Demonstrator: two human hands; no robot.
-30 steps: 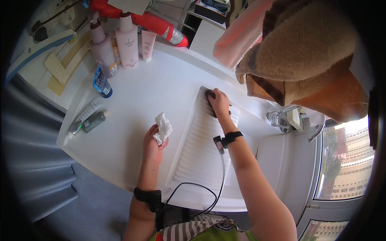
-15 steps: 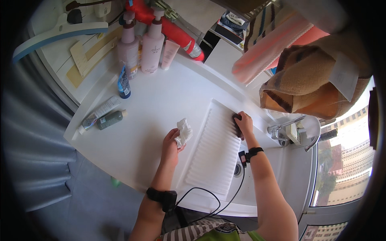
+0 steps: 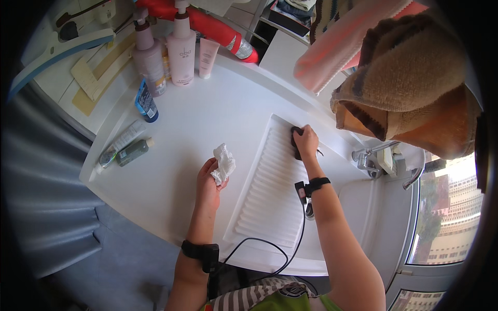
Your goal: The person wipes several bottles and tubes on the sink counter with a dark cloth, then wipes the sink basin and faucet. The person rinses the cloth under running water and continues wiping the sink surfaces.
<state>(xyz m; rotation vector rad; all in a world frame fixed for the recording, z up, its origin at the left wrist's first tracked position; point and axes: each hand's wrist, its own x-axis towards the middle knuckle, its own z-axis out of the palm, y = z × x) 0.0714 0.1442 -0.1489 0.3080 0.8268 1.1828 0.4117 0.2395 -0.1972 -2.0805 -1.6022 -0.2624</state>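
Observation:
Pinched in the fingers of my left hand (image 3: pixel 207 181) is a crumpled white tissue (image 3: pixel 224 164), held above the white counter. My right hand (image 3: pixel 307 142) grips a small black object (image 3: pixel 295 132) at the far right part of a white ribbed washboard (image 3: pixel 267 192); most of it lies under the fingers, so its kind is unclear. A thin dark end sticks out on the right of that hand. The washboard is set beside the white sink basin (image 3: pixel 358 202).
Pump bottles (image 3: pixel 181 52), a pink tube (image 3: pixel 208 58) and a blue tube (image 3: pixel 147 101) stand at the back left. A green bottle (image 3: pixel 135 151) lies near the left edge. Brown towel (image 3: pixel 415 67) hangs at right, above the faucet (image 3: pixel 365 159). A black cable (image 3: pixel 254 239) loops between my wrists.
The view has shifted a little. My right hand, with the black object, has moved slightly farther up the washboard. My left hand still holds the tissue.

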